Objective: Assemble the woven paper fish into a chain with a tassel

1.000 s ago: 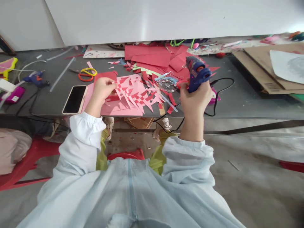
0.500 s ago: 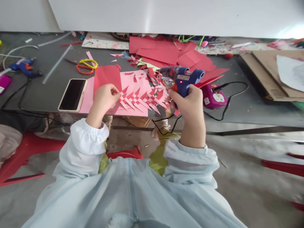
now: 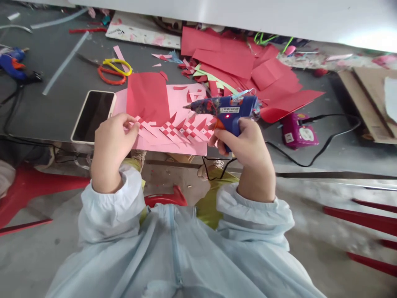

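Note:
My right hand (image 3: 245, 147) is closed round a blue hot glue gun (image 3: 228, 109), its nozzle pointing left over a woven red-and-pink paper piece (image 3: 178, 130). A red lamp glows on the gun's body. My left hand (image 3: 111, 140) pinches the left end of that woven piece, which lies on a pink sheet (image 3: 170, 145) at the near edge of the grey table (image 3: 56, 111). A red paper square (image 3: 147, 99) rests on the pink sheet just behind the weave.
A phone (image 3: 93, 116) lies left of the pink sheet. Behind it are red and yellow-handled scissors (image 3: 113, 72). Red paper sheets (image 3: 235, 62) pile up at the back. A magenta plug adapter (image 3: 299, 134) with a black cord sits to the right, cardboard (image 3: 369, 95) beyond it. A second glue gun (image 3: 12, 66) lies far left.
My right hand has swung the glue gun from upright down to level and leftward over the weave. My left hand has drawn the woven piece nearer the table's edge. The camera has tilted down.

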`<state>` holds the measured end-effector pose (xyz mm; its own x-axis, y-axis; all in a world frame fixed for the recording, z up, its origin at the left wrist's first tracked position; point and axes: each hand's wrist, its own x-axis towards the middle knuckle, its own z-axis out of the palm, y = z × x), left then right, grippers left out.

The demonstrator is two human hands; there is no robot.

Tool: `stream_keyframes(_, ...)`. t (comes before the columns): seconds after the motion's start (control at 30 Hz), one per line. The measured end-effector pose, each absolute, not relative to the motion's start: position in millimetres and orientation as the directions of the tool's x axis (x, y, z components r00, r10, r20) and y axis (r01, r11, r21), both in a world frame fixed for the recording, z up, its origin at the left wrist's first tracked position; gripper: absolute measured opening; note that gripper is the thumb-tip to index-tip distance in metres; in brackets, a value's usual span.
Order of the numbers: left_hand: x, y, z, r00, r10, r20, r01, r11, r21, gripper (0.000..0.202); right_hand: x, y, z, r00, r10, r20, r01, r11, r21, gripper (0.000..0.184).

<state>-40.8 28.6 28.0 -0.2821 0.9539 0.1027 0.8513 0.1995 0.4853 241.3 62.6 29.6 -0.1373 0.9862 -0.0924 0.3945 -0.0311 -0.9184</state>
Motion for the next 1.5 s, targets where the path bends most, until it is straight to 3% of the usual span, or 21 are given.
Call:
stream_keyframes(0.3,-39,17,11,-0.007,0.977,0.213,0.931,-0.071,0.358,0.020,216,61,31,-0.250,0.939,-0.237,0.546,-0.066,-0.835,0.017)
stream_keyframes(0.57,-30,16,2,-0.002,0.963,0.271,0.894,-0.120,0.431,0.024,198,66,22,-0.243,0.917,-0.316,0.640,-0.093,-0.763,0.024)
stream_keyframes(0.8,-27,12,5,-0.014,0.955,0.298,0.851,-0.145,0.505,0.010,191,69,22,-0.251,0.901,-0.353,0.670,-0.101,-0.736,0.028)
stream_keyframes(0.9,-18,11,12,-0.026,0.923,0.385,0.791,-0.216,0.572,0.007,186,67,22,-0.266,0.924,-0.277,0.663,-0.034,-0.748,0.024)
stream_keyframes(1.07,0,9,21,-0.058,0.861,0.505,0.642,-0.356,0.679,0.042,177,60,19,-0.281,0.959,-0.029,0.715,0.189,-0.673,0.018)
stream_keyframes(1.17,9,9,23,-0.024,0.838,0.545,0.587,-0.430,0.686,0.049,174,55,17,-0.323,0.943,0.083,0.731,0.304,-0.611,0.008)
stream_keyframes(1.33,17,9,25,-0.047,0.815,0.578,0.570,-0.453,0.685,0.048,169,49,11,-0.367,0.895,0.252,0.749,0.445,-0.490,0.018)
stream_keyframes(1.5,16,7,22,-0.094,0.813,0.575,0.558,-0.436,0.706,0.048,165,47,8,-0.384,0.876,0.292,0.786,0.476,-0.395,0.030)
